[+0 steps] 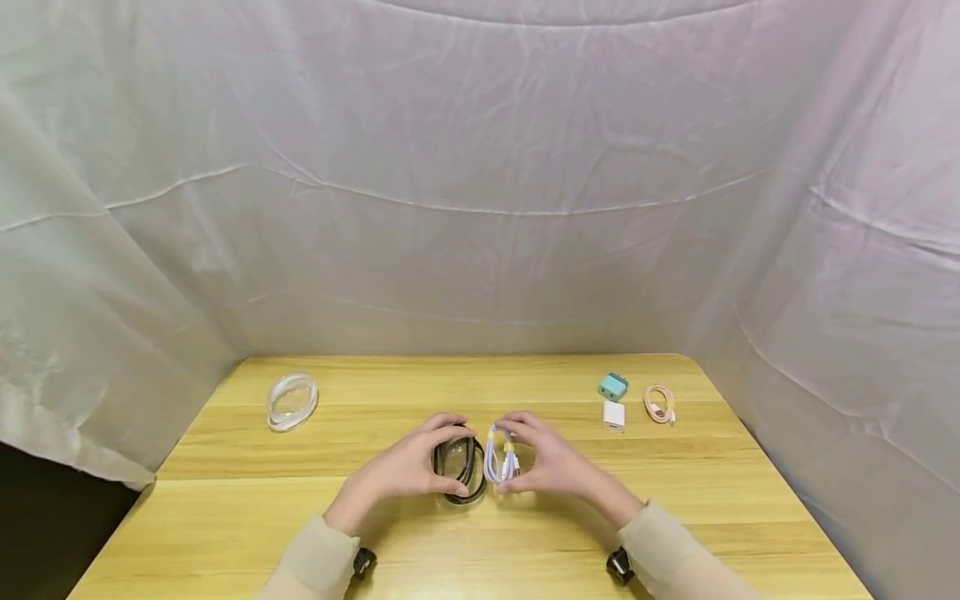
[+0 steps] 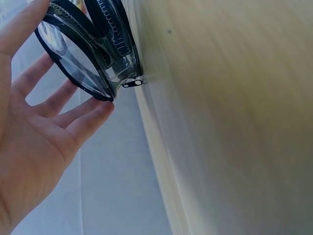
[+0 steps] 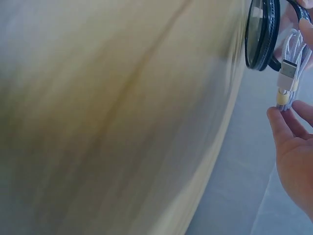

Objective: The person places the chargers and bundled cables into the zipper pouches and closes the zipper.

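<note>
A small round clear zip pouch with black trim [image 1: 467, 497] stands at the middle of the table, its zipper side partly open. My left hand [image 1: 408, 460] grips it between thumb and fingers; the left wrist view shows the zipper pull [image 2: 132, 83] at its lower end. Right beside the pouch, my right hand [image 1: 549, 458] pinches a coiled lavender USB cable [image 1: 491, 463] by its two ends. In the right wrist view a yellow tie [image 3: 282, 96] wraps the coil near the USB plug [image 3: 288, 69].
A round clear pouch with white trim [image 1: 277, 417] lies at the far left. At the back right are a teal plug adapter [image 1: 612, 386], a white charger [image 1: 613, 416] and a coiled pink cable [image 1: 651, 406]. Grey cloth [image 1: 480, 267] hangs behind the wooden table [image 1: 360, 375].
</note>
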Available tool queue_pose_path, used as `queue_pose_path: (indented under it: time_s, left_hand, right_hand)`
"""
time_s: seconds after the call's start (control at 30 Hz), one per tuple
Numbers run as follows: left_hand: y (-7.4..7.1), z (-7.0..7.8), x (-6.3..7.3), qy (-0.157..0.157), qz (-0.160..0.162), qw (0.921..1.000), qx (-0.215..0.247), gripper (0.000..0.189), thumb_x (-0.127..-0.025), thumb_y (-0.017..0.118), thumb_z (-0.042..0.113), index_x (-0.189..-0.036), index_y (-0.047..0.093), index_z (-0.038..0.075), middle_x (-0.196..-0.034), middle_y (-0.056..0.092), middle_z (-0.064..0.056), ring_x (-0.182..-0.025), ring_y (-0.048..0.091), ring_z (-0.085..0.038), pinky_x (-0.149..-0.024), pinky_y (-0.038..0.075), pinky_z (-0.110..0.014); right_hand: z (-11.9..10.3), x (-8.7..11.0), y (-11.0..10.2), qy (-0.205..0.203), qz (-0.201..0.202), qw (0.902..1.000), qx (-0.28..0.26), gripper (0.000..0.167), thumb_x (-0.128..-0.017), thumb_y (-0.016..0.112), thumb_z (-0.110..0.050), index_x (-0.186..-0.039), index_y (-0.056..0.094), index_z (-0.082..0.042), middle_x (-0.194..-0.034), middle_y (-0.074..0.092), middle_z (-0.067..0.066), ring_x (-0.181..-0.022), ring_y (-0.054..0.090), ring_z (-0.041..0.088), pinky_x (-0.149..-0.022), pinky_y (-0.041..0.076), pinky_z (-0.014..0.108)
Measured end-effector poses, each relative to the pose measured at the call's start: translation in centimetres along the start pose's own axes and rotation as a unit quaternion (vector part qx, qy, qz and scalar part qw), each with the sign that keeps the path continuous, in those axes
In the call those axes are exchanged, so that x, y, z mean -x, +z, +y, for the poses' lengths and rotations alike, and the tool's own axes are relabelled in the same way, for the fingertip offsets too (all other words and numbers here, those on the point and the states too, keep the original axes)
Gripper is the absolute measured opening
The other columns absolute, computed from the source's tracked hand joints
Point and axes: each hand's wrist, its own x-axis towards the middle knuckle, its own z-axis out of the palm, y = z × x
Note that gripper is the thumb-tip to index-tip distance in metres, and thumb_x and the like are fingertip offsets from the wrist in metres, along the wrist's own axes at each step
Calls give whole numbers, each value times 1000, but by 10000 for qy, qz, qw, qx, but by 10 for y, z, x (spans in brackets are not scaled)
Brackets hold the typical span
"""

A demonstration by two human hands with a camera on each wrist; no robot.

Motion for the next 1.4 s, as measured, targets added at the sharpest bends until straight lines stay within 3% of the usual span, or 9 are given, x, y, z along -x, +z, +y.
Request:
queue_pose_path:
  time_s: [0.27,0.6,0.87,1.1,1.4]
  left_hand:
    - [1,0,-1,-111,12,9999,106,82,-79,91,42,-148,57,15,-159,43,-12,-142,45,-38,-115,40,-60]
    - [2,-1,-2,-235,27,9989,417,81,-77,92,38,-146,59,14,-160,40,-16,-140,47,-40,-112,42,-63]
    - [1,-1,-2,-140,79,9988,457,79,-77,93,33,-145,59,12,-159,41,-17,-141,45,-41,-114,39,-63]
    - [2,1,-1,-135,116,9990,412,80,-77,93,37,-146,59,13,-158,43,-10,-141,46,-39,-115,39,-62]
    - [1,0,-1,-180,154,9982,546,82,-78,91,39,-147,57,12,-157,42,-16,-138,48,-39,-111,43,-63]
  right_hand:
    - [-1,-6,9,40,-287,9994,164,97,-72,95,-39,-151,51,-3,-150,50,10,-130,55,31,-108,48,57]
    - [-7,-12,17,189,-752,9969,101,99,-73,94,-45,-153,49,-5,-149,50,4,-127,57,24,-109,50,50]
    - [-11,-15,20,200,-943,9949,289,98,-74,93,-47,-151,51,-3,-148,51,4,-129,55,23,-111,48,46]
    - [-16,-18,23,239,-1056,9928,505,98,-75,91,-49,-151,51,-2,-147,52,4,-126,56,19,-109,50,40]
    - [-18,-26,25,280,-995,9915,786,99,-77,88,-54,-151,49,-2,-153,52,10,-139,51,29,-117,42,50]
